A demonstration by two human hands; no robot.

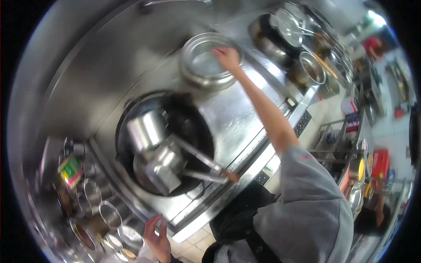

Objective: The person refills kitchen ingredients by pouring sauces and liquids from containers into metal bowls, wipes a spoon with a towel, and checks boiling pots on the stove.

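Observation:
My right hand (pixel 226 58) reaches out over a round steel pot (pixel 190 72) on the metal worktop. Its fingers are curled together near the pot's inner right side; whether they grip anything is hidden. Low in the view, my left hand (pixel 157 236) is raised, thumb and fingers apart, with nothing seen in it. Between the hands sits a large black wok (pixel 199 125). In it lie a steel pot (pixel 148 129) and other metal vessels (pixel 163 170), with long handles leaning over the wok's front rim.
At the left stand several metal containers (pixel 109 215) and a green-and-yellow packet (pixel 70 170). Dark pots (pixel 272 41) and a steel pot (pixel 312 69) line the far right of the counter. Shelving (pixel 337 144) stands across the tiled aisle; another person (pixel 373 47) is at the far right.

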